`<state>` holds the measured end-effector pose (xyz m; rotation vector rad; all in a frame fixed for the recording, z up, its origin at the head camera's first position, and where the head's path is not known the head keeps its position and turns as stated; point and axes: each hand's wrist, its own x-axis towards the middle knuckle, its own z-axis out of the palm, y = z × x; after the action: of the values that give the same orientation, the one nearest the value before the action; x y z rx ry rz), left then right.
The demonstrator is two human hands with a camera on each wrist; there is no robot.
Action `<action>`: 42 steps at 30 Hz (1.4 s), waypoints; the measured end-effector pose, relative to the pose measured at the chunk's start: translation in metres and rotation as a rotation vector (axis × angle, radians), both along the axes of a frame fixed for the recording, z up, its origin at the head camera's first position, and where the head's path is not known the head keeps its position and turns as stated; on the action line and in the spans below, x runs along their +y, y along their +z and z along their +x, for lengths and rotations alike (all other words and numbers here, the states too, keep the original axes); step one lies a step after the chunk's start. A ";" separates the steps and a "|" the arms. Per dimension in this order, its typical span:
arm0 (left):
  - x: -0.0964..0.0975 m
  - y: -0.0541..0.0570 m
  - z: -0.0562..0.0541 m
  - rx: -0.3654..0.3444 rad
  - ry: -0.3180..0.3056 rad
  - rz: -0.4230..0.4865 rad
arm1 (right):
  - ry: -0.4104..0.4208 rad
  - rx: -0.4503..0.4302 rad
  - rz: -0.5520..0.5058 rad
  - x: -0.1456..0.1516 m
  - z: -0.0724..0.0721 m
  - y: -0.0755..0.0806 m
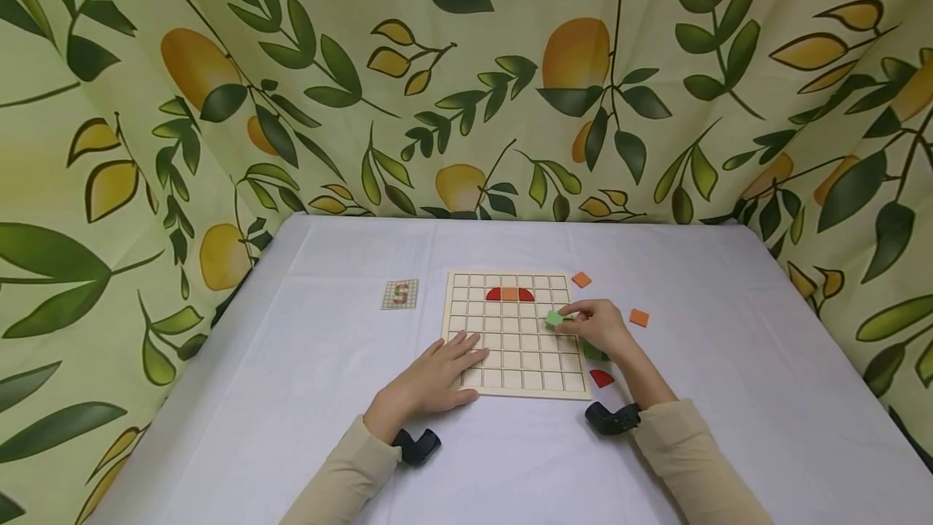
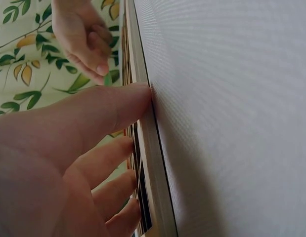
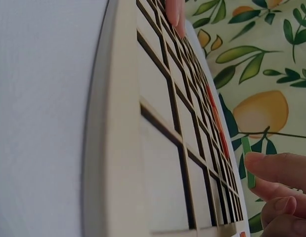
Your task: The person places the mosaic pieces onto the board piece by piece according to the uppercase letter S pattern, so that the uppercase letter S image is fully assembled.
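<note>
A pale wooden grid board (image 1: 521, 391) lies on the white table. My left hand (image 1: 433, 377) rests on its near left corner, fingers spread over the squares and thumb by the near edge (image 2: 157, 182). Between thumb and fingers, my right hand (image 1: 599, 326) pinches a small green square tile (image 1: 554, 318) over the board's right side. The right wrist view shows that green tile (image 3: 248, 163) edge-on at the fingertips. Near the board's far edge, an orange square (image 1: 509, 294) sits in a row between two red rounded pieces (image 1: 493, 295).
Left of the board lies a small card (image 1: 400, 295) with a gridded S-shaped pattern. Orange tiles (image 1: 639, 317), green pieces (image 1: 593, 353) partly under the right hand, and a red quarter-round piece (image 1: 601, 378) lie along the right side. A leaf-print curtain (image 1: 466, 104) hangs behind the table.
</note>
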<state>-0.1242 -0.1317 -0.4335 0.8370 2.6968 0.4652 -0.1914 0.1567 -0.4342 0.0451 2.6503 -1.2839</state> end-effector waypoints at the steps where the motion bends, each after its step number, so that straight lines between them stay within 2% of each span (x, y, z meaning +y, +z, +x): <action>1: 0.000 0.000 0.000 -0.001 0.000 -0.001 | 0.009 0.005 -0.002 -0.001 0.000 0.000; 8: 0.000 0.000 -0.001 -0.005 -0.003 -0.004 | 0.029 0.032 -0.026 -0.009 -0.001 -0.002; 17: 0.000 0.000 -0.001 0.000 -0.003 -0.003 | 0.041 -0.002 -0.060 -0.019 -0.006 -0.003; 25: 0.001 0.000 0.000 -0.011 0.005 -0.006 | 0.093 0.028 -0.084 -0.027 -0.009 -0.005; 42: 0.001 0.000 -0.001 -0.014 0.007 -0.019 | 0.125 0.044 -0.110 -0.044 -0.019 -0.005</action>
<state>-0.1255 -0.1302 -0.4336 0.8166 2.6879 0.4449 -0.2109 0.1124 -0.4391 -0.1640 2.5675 -1.4016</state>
